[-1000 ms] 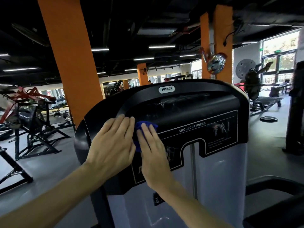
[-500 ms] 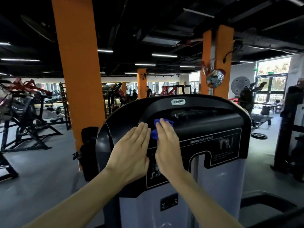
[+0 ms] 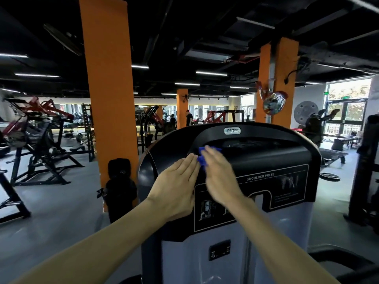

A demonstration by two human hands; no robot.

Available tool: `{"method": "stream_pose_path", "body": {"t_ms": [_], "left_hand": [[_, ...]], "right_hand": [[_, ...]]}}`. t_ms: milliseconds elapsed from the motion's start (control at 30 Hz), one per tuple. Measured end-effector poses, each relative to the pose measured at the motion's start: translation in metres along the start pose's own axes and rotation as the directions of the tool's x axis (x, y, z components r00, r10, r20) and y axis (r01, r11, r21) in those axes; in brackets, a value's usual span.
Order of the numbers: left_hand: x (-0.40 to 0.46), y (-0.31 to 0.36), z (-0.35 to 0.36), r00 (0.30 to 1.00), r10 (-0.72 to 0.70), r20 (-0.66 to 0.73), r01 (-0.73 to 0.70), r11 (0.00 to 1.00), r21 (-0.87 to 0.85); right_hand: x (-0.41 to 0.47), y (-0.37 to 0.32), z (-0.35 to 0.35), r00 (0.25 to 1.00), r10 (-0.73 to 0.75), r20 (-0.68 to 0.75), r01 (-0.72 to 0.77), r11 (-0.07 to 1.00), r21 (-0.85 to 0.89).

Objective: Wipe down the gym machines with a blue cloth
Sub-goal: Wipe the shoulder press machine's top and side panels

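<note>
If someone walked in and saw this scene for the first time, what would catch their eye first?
Front and centre, two bare hands work on the black top of a shoulder press machine: the right hand presses a blue cloth against it with straight fingers, while the left hand lies flat beside it. Next comes the tall orange pillar rising just behind, to the left, against the dark ceiling.

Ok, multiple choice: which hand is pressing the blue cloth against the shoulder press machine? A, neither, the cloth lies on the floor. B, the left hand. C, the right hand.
C: the blue cloth sits under the right hand's straight fingers on the shoulder press machine, while the left hand rests flat beside it.
</note>
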State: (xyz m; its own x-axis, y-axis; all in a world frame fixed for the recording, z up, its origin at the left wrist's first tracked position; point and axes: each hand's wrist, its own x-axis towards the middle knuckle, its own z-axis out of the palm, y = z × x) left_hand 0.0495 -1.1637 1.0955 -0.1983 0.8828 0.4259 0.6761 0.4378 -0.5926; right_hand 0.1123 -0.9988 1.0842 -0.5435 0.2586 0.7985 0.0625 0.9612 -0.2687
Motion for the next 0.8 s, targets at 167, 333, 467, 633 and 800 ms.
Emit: {"method": "stream_pose_path", "body": {"t_ms": [167, 333, 467, 633, 800], "left_hand": [[0.001, 0.004, 0.005, 1.000, -0.005, -0.021, 0.005, 1.000, -0.007], [0.006, 0.007, 0.000, 0.998, -0.057, -0.025, 0.055, 0.995, -0.084], [0.023, 0.018, 0.002, 0.963, -0.185, -0.195, 0.116, 0.941, -0.319], [0.048, 0.043, -0.001, 0.978, -0.126, -0.168, 0.049, 0.914, -0.403], [0.074, 0.068, -0.013, 0.958, -0.276, -0.075, 0.252, 0.939, -0.233]], "right_hand": [[-0.002, 0.040, -0.023, 0.992, -0.085, 0.095, 0.087, 0.996, -0.026], [0.010, 0.031, -0.022, 0.976, 0.209, 0.061, -0.211, 0.977, 0.039], [0.002, 0.016, -0.017, 0.976, 0.121, 0.181, -0.167, 0.949, 0.266], [-0.003, 0.035, -0.044, 0.905, 0.028, 0.423, -0.300, 0.749, 0.591], [-0.007, 0.076, -0.054, 0.975, 0.164, 0.152, -0.206, 0.922, 0.327]]}}
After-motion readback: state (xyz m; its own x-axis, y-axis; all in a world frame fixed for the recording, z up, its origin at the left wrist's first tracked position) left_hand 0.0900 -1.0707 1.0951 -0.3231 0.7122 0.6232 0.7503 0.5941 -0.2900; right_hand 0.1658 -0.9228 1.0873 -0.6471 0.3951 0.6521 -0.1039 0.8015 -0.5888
